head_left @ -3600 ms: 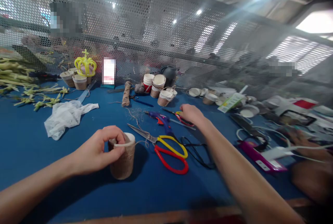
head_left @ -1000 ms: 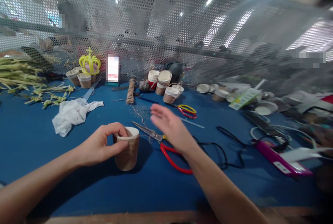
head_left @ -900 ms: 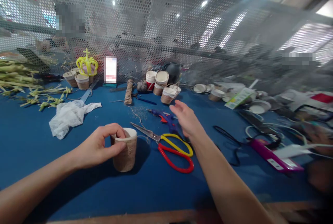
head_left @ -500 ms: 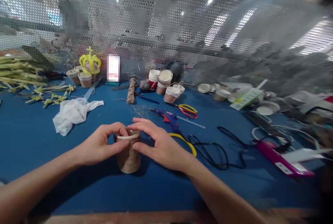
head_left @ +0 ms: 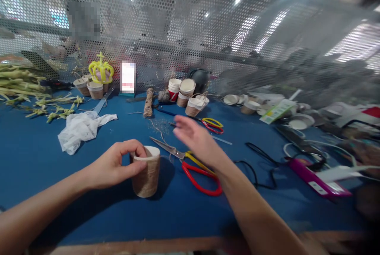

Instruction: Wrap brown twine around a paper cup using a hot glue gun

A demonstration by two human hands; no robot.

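Observation:
My left hand (head_left: 118,164) pinches the rim of a twine-wrapped paper cup (head_left: 147,180), fingers inside and thumb outside. The cup stands upright on the blue table, its lower part wrapped all round in brown twine. My right hand (head_left: 194,140) is off the cup, fingers stretched forward and a little blurred, with nothing seen in it. It hovers over the glue gun, which it hides except for the dark nozzle (head_left: 172,123). Scissors (head_left: 179,154) with one red and one yellow handle lie right of the cup, under my right wrist.
Twine on a spool (head_left: 148,102), more wrapped cups (head_left: 194,106) and a second pair of scissors (head_left: 212,124) lie farther back. White crumpled cloth (head_left: 77,130) sits left. A purple power strip (head_left: 314,180) and black cable (head_left: 257,176) are at right. A perforated metal screen (head_left: 166,21) stands behind.
My right hand has let go of the cup and moved right and forward over the glue gun, uncovering the scissors beside the cup. My left hand still grips the rim.

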